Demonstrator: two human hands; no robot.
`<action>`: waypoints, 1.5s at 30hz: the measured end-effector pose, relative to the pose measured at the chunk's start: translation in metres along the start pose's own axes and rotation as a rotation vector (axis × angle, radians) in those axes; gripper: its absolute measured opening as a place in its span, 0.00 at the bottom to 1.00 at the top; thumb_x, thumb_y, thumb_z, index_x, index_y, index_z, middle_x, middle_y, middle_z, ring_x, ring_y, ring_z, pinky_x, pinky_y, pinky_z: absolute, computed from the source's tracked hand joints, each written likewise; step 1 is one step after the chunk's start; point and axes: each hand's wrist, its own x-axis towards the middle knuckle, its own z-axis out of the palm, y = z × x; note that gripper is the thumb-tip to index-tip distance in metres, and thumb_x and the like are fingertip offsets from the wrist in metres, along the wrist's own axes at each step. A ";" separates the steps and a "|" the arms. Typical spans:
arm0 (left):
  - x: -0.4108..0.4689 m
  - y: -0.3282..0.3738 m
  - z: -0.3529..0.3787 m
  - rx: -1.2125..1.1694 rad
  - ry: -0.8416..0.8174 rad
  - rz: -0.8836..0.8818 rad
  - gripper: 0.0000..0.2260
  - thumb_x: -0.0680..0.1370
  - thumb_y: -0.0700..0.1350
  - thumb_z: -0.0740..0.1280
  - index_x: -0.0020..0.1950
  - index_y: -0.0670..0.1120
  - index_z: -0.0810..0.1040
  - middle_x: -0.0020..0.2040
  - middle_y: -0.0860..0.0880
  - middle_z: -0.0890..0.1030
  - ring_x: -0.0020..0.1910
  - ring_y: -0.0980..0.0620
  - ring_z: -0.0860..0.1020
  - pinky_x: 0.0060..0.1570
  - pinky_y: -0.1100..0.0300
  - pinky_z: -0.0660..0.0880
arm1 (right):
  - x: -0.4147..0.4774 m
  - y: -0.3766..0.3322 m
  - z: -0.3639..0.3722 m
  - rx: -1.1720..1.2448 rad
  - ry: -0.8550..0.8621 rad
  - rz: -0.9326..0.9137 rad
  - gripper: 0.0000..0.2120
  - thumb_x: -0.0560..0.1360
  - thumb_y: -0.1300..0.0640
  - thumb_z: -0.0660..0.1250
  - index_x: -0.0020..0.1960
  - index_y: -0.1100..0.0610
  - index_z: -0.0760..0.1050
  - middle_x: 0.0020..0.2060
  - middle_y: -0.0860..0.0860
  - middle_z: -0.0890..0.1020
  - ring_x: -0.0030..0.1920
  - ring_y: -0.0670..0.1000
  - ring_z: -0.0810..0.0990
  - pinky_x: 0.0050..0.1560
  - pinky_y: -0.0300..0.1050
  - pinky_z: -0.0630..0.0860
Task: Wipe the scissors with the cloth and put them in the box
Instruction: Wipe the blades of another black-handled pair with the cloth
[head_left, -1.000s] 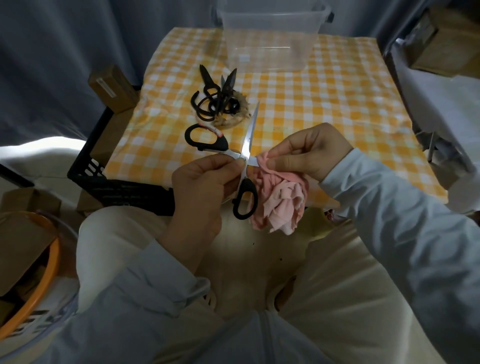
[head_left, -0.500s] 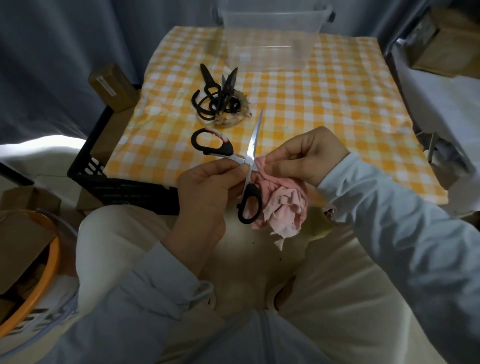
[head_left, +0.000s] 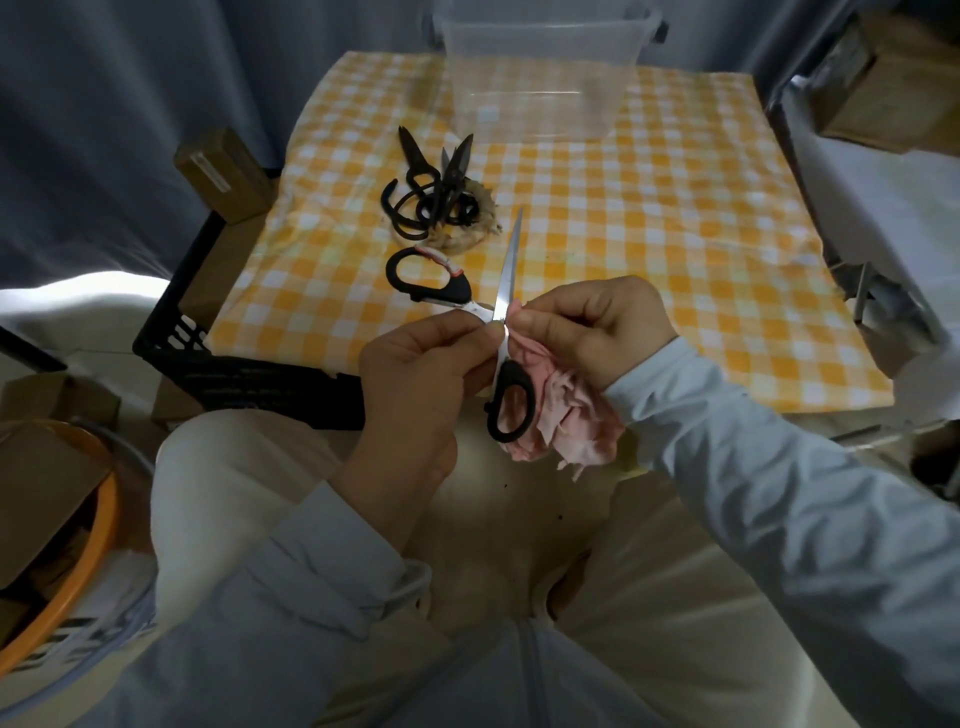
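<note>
scissors (head_left: 505, 283) | open | long blade tip away, toward box (head_left: 540, 96)

Scissors (head_left: 507, 270) pivot hidden between left hand (head_left: 415, 374) fingers and cloth (head_left: 566, 415). Box (head_left: 540, 104) far rim cut off by top edge.

Table (head_left: 691, 364) has a yellow-and-white checked tablecloth (head_left: 675, 234) over it. A clear plastic box (head_left: 540, 98) sits at 12 o'clock by the far edge, and a heap of black scissors (head_left: 431, 195) lies on a frayed rag (head_left: 470, 240) around 10.
</note>
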 end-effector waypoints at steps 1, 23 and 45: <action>0.000 0.000 0.000 -0.003 0.001 0.000 0.15 0.72 0.31 0.70 0.28 0.46 0.81 0.28 0.49 0.80 0.28 0.54 0.79 0.35 0.63 0.80 | 0.000 0.001 0.001 -0.063 0.013 -0.035 0.08 0.72 0.51 0.69 0.39 0.54 0.83 0.34 0.51 0.84 0.38 0.53 0.82 0.44 0.55 0.79; 0.001 0.001 -0.002 -0.007 0.013 0.009 0.07 0.72 0.33 0.70 0.34 0.40 0.80 0.31 0.46 0.79 0.30 0.53 0.77 0.36 0.64 0.78 | 0.001 -0.005 -0.002 -0.286 -0.185 -0.097 0.12 0.78 0.51 0.61 0.48 0.56 0.80 0.39 0.50 0.82 0.43 0.51 0.79 0.47 0.45 0.74; 0.003 0.002 0.001 0.015 0.017 0.029 0.10 0.72 0.33 0.71 0.33 0.45 0.80 0.29 0.52 0.81 0.30 0.56 0.80 0.35 0.66 0.78 | 0.004 -0.010 0.005 0.145 -0.020 0.152 0.17 0.70 0.54 0.72 0.35 0.70 0.77 0.27 0.57 0.75 0.28 0.48 0.72 0.31 0.37 0.71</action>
